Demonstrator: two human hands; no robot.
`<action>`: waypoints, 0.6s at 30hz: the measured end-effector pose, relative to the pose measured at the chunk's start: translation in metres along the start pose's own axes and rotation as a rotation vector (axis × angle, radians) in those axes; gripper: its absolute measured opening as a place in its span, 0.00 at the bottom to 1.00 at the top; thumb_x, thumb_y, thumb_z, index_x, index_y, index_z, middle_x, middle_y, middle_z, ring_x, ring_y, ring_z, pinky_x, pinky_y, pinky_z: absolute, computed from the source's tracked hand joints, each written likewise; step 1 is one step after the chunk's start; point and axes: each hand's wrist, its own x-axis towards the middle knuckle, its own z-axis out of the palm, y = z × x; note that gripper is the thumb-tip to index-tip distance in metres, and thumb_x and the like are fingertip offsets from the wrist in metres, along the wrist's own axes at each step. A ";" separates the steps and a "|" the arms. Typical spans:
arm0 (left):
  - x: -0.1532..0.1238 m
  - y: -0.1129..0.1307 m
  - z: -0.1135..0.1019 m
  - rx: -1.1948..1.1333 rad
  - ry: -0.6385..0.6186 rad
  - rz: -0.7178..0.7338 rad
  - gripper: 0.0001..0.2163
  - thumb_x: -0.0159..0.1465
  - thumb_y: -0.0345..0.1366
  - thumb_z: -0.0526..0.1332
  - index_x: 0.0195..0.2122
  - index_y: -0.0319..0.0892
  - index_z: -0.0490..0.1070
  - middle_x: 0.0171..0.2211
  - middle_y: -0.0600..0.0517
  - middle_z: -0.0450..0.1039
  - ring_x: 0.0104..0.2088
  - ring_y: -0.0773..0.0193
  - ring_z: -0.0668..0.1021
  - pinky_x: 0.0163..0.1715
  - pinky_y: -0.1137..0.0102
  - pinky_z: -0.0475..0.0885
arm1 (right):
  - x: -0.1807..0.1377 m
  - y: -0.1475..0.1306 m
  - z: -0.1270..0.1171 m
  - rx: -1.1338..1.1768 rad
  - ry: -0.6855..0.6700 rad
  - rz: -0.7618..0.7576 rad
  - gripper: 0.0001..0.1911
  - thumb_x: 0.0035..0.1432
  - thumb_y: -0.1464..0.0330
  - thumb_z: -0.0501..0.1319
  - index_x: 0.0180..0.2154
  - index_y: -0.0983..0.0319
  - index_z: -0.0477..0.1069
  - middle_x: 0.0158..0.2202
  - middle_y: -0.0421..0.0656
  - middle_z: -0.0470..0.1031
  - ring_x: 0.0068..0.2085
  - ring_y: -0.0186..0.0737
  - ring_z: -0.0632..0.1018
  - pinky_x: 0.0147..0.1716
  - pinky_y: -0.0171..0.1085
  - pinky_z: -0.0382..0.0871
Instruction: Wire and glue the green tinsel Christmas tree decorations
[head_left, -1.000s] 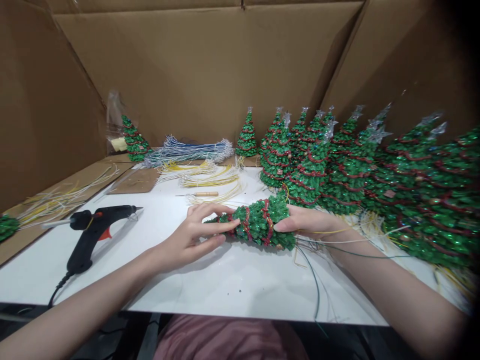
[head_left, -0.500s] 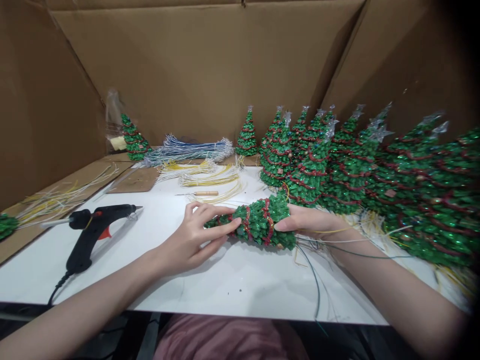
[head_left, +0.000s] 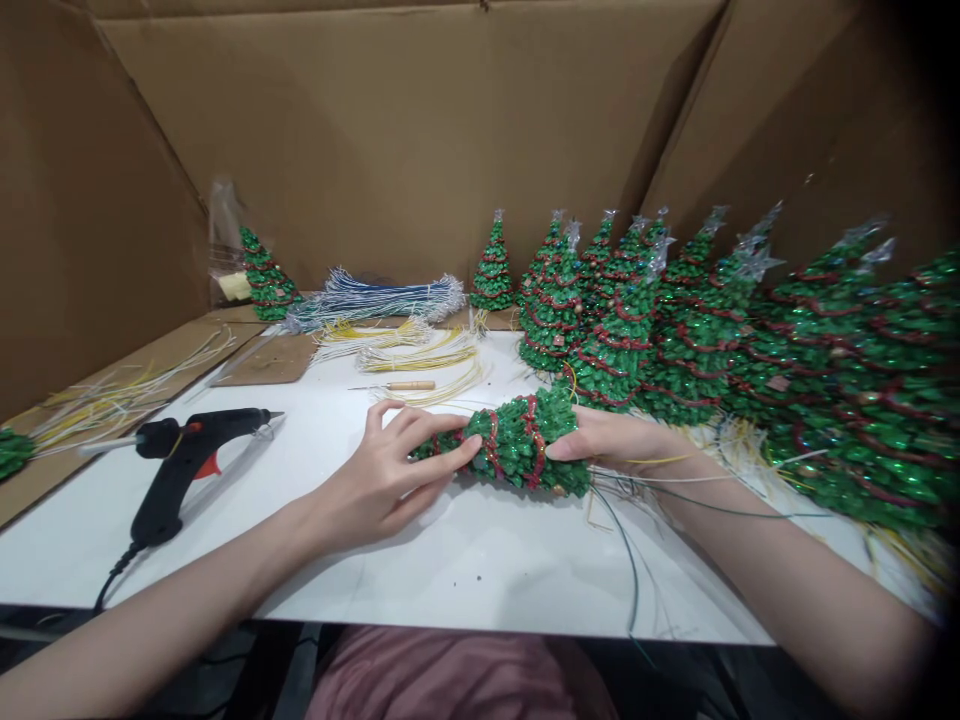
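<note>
A small green Christmas tree (head_left: 514, 440) with red garlands lies on its side over the white tabletop (head_left: 420, 580), its base toward the right. My left hand (head_left: 401, 465) is closed around the narrow top end, which the fingers partly hide. At the base, my right hand (head_left: 607, 437) grips the tree with the thumb on its near side; the other fingers are mostly out of sight behind it. Thin green, white and yellow wires (head_left: 634, 560) trail from the base, past my right wrist and down over the table's front edge.
A black hot glue gun (head_left: 180, 470) lies at the left. Behind my hands are a wooden-handled awl (head_left: 409, 386), yellow-white wire bundles (head_left: 420, 357) and blue-white wires (head_left: 390, 298). Several upright decorated trees (head_left: 622, 340) crowd the right side. Cardboard walls (head_left: 420, 130) enclose the table.
Both hands keep their hold on the tree, which has barely moved. The whole view has shifted very slightly.
</note>
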 end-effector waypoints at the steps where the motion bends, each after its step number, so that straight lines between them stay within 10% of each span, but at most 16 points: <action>1: 0.000 0.000 0.000 -0.001 -0.001 -0.004 0.21 0.64 0.29 0.54 0.58 0.48 0.62 0.55 0.43 0.64 0.51 0.55 0.69 0.53 0.54 0.53 | 0.000 0.000 0.000 0.006 0.001 -0.004 0.22 0.43 0.70 0.66 0.44 0.64 0.70 0.42 0.43 0.77 0.39 0.36 0.76 0.49 0.40 0.66; 18: 0.000 -0.001 0.002 -0.036 -0.005 -0.012 0.20 0.64 0.29 0.53 0.58 0.49 0.62 0.56 0.42 0.63 0.52 0.55 0.68 0.52 0.55 0.54 | 0.002 0.007 -0.008 -0.001 -0.034 0.002 0.22 0.44 0.66 0.67 0.44 0.65 0.71 0.40 0.44 0.77 0.40 0.37 0.76 0.46 0.39 0.66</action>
